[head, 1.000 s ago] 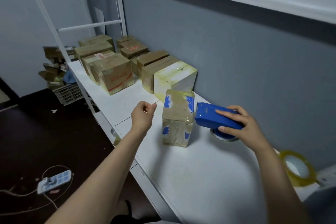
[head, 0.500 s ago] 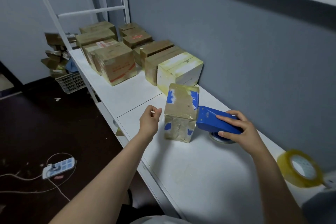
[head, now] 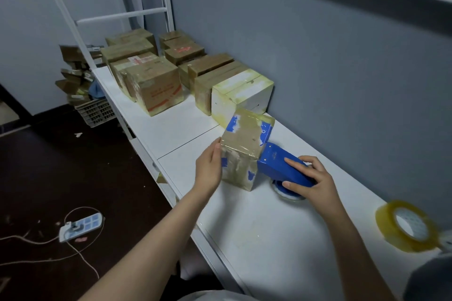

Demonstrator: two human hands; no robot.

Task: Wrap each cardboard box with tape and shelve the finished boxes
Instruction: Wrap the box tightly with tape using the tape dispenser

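Observation:
A small cardboard box [head: 244, 144] with blue patches, covered in clear tape, stands on the white shelf [head: 281, 234]. My left hand [head: 209, 168] rests flat against its left side, fingers straight. My right hand [head: 310, 181] grips the blue tape dispenser [head: 278, 166], whose front end touches the box's right side. The dispenser's tape roll [head: 286, 193] sits low against the shelf, partly hidden by my hand.
Several taped boxes [head: 156, 85] stand in rows at the far end of the shelf, a white one [head: 242, 98] just behind the small box. A spare yellowish tape roll [head: 406, 226] lies at the right. A crate [head: 95, 111] and a power strip [head: 80, 226] are on the floor.
My left hand, earlier closed and apart from the box, has moved right and now lies flat against its left side. The dispenser has closed in on the box's right side.

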